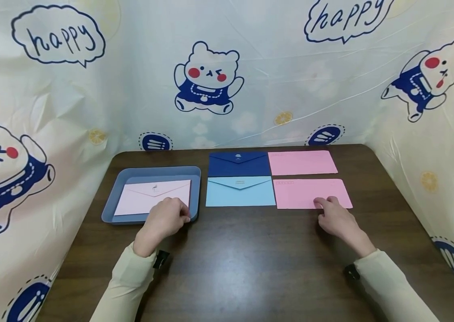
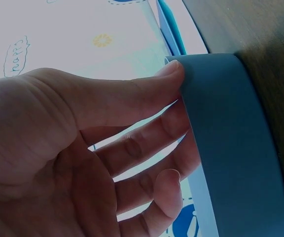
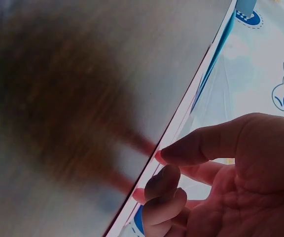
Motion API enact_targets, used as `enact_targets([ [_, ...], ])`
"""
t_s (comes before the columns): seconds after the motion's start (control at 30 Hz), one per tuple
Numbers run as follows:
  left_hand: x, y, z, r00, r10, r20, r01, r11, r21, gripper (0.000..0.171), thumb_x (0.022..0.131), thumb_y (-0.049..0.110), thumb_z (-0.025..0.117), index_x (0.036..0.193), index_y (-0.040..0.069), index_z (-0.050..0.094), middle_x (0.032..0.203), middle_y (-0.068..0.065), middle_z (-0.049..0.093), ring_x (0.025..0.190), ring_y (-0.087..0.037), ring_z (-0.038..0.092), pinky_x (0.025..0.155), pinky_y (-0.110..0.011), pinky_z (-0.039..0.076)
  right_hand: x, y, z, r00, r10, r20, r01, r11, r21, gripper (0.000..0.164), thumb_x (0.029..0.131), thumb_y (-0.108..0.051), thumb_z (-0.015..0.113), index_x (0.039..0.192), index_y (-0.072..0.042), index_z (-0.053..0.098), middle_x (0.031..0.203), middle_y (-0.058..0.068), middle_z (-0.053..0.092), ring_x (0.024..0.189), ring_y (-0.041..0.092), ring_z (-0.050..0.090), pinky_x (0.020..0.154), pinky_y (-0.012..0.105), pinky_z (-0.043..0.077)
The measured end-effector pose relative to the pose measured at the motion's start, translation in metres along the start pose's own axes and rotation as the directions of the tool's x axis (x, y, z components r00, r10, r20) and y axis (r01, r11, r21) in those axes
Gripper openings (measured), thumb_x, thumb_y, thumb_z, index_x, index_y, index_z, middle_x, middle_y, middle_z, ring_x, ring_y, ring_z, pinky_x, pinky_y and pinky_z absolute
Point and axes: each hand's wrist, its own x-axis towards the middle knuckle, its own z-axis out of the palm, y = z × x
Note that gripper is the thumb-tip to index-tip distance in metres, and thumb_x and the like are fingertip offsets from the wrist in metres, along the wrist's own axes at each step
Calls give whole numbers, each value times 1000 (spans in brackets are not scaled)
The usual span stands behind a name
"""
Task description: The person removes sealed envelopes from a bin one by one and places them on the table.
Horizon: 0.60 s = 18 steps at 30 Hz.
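Observation:
My left hand (image 1: 167,216) is at the near right corner of a blue-grey tray (image 1: 111,197). In the left wrist view, its thumb (image 2: 170,70) lies on the tray's rim and the other fingers pass behind the wall, so it grips the edge. A pale pink envelope (image 1: 136,199), flap side up, lies inside the tray. My right hand (image 1: 338,220) touches the near edge of a pink envelope (image 1: 295,194) lying flat on the table. In the right wrist view, two fingertips (image 3: 138,195) rest on that envelope, with the thumb tip close beside them.
Left of the near pink envelope lies a light blue envelope (image 1: 239,197). Behind these are a dark blue envelope (image 1: 236,167) and another pink envelope (image 1: 303,163). All lie on a dark wooden table (image 1: 251,259). A patterned curtain (image 1: 142,80) surrounds its back and sides.

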Motion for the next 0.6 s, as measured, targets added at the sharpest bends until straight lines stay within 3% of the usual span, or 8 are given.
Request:
enact_targets([
  [0.6, -1, -1, 0, 1000, -10, -4, 10, 1000, -14, 4, 88, 6, 85, 91, 6, 82, 81, -2, 71, 69, -20, 58, 66, -39, 55, 7, -3, -3, 999, 12, 38, -12, 1000, -9, 52, 91, -3, 55, 143, 4, 55, 140, 41, 43, 112, 56, 58, 82, 69, 51],
])
